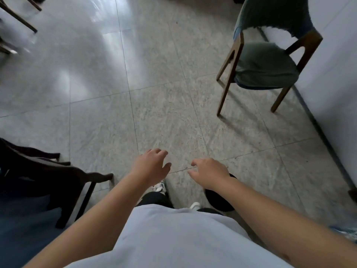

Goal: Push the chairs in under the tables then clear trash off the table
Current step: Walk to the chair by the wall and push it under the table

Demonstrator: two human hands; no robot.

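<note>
A wooden chair with a grey-green padded seat and back stands at the upper right, its seat partly under the edge of a white table. My left hand and my right hand hover side by side over the tiled floor, well short of that chair. Both hands hold nothing and their fingers are spread. A dark wooden chair lies close on my left, its legs pointing toward my left arm. No trash is visible.
Legs of another chair show at the top left corner. The speckled tile floor stretches between the chairs. My shoes and a black round object sit below my hands.
</note>
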